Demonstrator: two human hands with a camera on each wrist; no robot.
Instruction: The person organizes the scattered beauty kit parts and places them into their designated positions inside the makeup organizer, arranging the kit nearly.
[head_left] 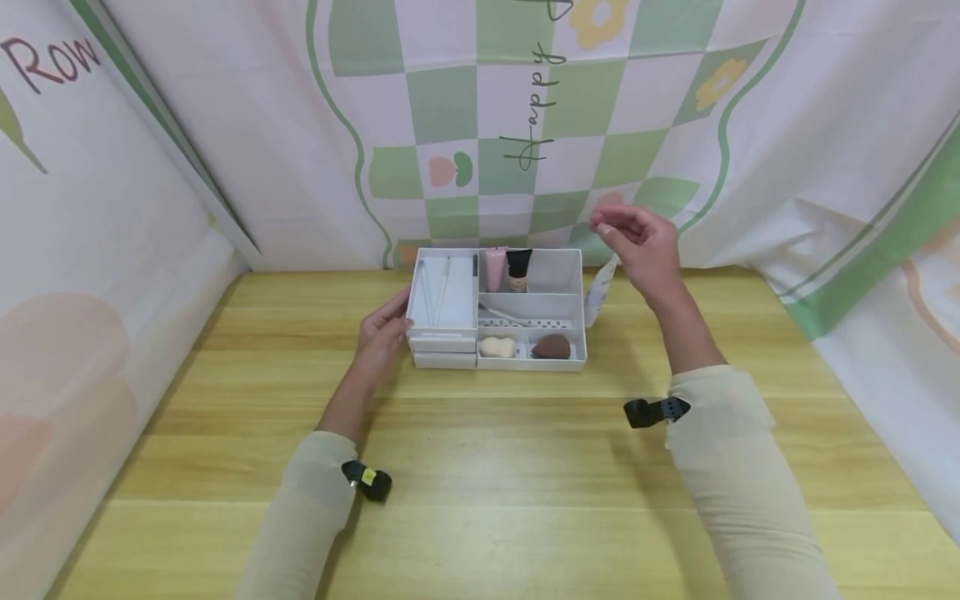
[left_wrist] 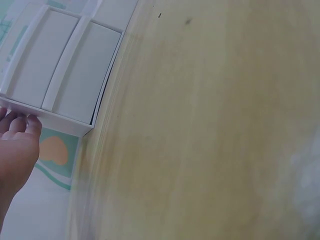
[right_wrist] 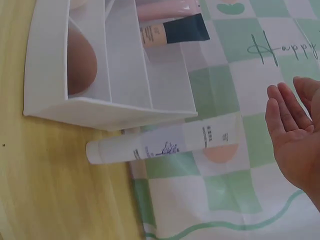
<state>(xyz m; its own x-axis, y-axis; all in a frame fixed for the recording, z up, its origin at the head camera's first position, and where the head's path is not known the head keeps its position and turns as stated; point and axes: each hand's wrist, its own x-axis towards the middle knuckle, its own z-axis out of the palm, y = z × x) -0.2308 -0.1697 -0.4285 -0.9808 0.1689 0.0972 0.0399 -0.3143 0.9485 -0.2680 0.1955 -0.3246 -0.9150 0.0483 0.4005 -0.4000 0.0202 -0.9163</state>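
Note:
A white desktop organizer [head_left: 530,364] stands on the table, with drawers on its left part. My left hand [head_left: 381,337] touches the organizer's left side; in the left wrist view its fingertips [left_wrist: 34,120] rest against the side wall beside the drawers. Above and right of the organizer, my right hand [head_left: 648,254] is raised with loosely bent fingers and nothing in them. Below it a white squeeze tube [right_wrist: 165,147] stands on its cap beside the organizer's right wall. A pink tube [head_left: 494,268] and a black-capped foundation tube [head_left: 518,271] stand in the back compartment.
In the front compartment lie a cream makeup sponge [head_left: 497,347] and a brown one [head_left: 552,347]. Thin sticks [head_left: 442,292] lie on the organizer's left top. A patterned curtain [head_left: 442,100] hangs right behind the wooden table [head_left: 465,483], and more cloth hangs at both sides.

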